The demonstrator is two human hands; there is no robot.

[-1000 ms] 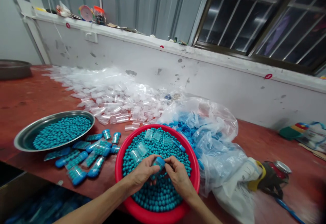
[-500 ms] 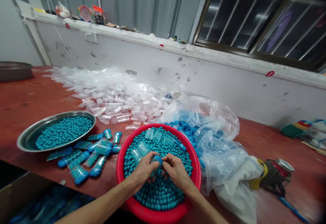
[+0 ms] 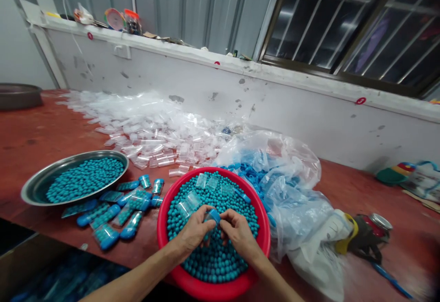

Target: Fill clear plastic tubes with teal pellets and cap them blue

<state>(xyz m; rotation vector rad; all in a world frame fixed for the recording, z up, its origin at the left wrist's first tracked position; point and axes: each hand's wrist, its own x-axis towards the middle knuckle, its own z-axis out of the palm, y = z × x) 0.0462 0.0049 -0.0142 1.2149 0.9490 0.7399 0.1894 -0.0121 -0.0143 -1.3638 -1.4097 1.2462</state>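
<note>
Over a red plastic basin full of turquoise beads, my left hand grips a small clear container with a blue cap. The cap end shows between thumb and fingers; most of the clear body is hidden. From the other side, the closed fingertips of my right hand pinch at the cap's edge. A few clear empty containers lie on the beads at the basin's left and back. Several bead-filled containers with blue caps lie on the table to the left.
A steel dish with more turquoise beads sits at left. Many clear containers are heaped toward the wall. Right of the basin, a clear plastic bag holds blue caps. A box of filled containers is below the table edge.
My right fingertips have shifted slightly against the blue cap, which shows a little more now. Both hands stay over the basin, and the view has moved slightly.
</note>
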